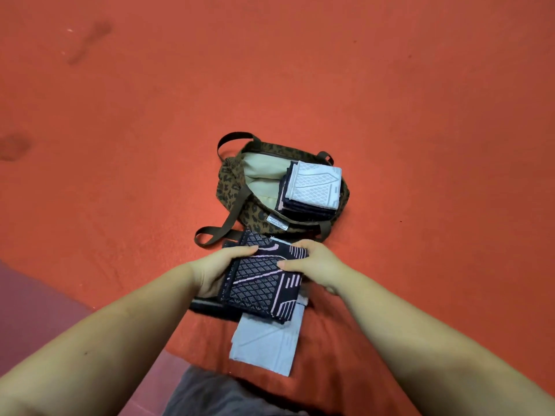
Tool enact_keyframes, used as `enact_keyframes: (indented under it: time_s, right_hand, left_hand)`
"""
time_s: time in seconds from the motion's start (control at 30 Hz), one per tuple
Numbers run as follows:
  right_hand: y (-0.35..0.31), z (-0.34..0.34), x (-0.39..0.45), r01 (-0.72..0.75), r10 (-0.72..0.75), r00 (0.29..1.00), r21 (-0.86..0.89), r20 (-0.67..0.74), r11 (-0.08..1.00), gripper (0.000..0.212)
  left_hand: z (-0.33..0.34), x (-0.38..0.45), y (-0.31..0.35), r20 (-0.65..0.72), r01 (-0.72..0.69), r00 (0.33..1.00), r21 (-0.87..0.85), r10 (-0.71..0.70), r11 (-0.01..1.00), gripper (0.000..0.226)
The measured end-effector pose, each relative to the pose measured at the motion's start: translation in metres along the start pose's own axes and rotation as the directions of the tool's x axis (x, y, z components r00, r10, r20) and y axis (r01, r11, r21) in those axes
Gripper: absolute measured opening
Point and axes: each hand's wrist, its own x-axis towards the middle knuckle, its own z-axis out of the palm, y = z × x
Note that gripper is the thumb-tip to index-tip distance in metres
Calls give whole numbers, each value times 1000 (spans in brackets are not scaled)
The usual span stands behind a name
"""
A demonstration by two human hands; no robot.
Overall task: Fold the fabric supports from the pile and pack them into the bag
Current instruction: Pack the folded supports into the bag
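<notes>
Head view: folded support (261,280) is being gripped by left hand (214,273) and right hand (312,262), fingers curled over edges; bag (240,187) lying open just beyond.

I see an orange-red floor (390,85) filling the view, with dark smudges (90,40) at ten o'clock, a maroon strip (30,301) at eight, and grey cloth (216,397) at six.

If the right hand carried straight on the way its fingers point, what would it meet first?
The right hand points leftward across the dark folded support it grips, so it would probably meet the left hand first.
</notes>
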Motion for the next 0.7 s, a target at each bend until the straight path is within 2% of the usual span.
enact_keyframes:
  time_s: [0.1,0.23,0.3,0.37,0.47,0.57,0.7]
  right_hand:
    - [-28,-7,13,39,-39,999,-41,-6,998,31]
    - [-62,-10,31,45,-49,999,-124,-23,991,37]
    - [-84,-14,38,77,-91,995,-298,-32,951,39]
    - [-110,-19,46,105,-116,993,-486,7,868,36]
    - [-147,-25,60,62,6,994,-631,105,773,45]
    - [-173,-23,75,-1,133,974,-582,183,813,46]
    - [-194,-22,93,-10,152,967,-565,204,825,33]
  left_hand:
    - [1,-3,20,1,-62,998,-82,63,995,36]
    - [-7,0,50,-15,-132,991,-77,131,988,39]
    - [-10,3,68,-14,-161,987,-16,161,987,29]
    - [-13,2,89,-9,-175,984,75,177,982,18]
    - [-19,6,119,61,-268,963,218,261,938,17]
    - [-24,9,143,170,-350,935,286,312,892,26]
    - [-32,15,167,239,-368,924,334,300,868,27]
